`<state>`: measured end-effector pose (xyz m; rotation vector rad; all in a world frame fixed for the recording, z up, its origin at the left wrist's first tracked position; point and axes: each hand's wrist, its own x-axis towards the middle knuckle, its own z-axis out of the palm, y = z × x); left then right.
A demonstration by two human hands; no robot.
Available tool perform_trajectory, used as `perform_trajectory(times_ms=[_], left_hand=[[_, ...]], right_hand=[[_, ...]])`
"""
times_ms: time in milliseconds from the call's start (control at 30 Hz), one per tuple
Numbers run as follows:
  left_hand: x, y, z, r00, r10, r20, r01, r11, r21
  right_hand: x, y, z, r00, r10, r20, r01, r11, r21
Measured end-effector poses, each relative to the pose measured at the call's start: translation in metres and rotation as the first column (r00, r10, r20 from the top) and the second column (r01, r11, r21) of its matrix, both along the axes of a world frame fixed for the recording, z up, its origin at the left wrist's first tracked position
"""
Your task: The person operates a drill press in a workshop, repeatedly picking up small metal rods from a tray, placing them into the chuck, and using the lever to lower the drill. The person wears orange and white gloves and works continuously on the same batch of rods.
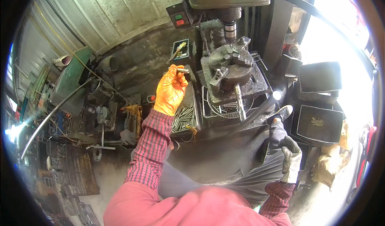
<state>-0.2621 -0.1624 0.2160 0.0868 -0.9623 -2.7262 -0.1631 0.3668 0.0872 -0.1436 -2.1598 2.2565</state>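
Observation:
My left hand (170, 90), in an orange glove, is raised over a tray and pinches a short metal pin (183, 70) between thumb and fingers. Under it, the tray holds a heap of similar metal pins (185, 117). My right hand (291, 160), in a grey and white work glove, rests by my right knee with its fingers loosely bent and apart; I see nothing in it. Ahead stands a drill press, its chuck (230, 30) above a round clamping fixture (232, 67) bolted to the table. A bar handle (239, 101) sticks out of the fixture toward me.
A brush (179, 50) lies across a small bin behind my left hand. The switch box (178, 15) with green and red buttons hangs on the wall. Dark metal trays (319, 123) are stacked at right. Another machine (102, 113) stands at left, and a long lever (260, 109) slants near my foot.

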Motion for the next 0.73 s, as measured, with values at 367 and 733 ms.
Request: perform_trajectory(times_ms=[367, 733], left_hand=[[0.068, -0.018, -0.023, 0.989, 0.148, 0.028, -0.15, 0.987, 0.051], [0.064, 0.007, -0.227, 0.814, 0.195, 0.548, -0.029, 0.954, -0.297]], right_hand=[[0.006, -0.011, 0.007, 0.998, 0.028, 0.059, -0.034, 0.993, 0.113], [0.015, 0.007, 0.006, 0.999, 0.045, 0.016, -0.048, 0.981, 0.189]])
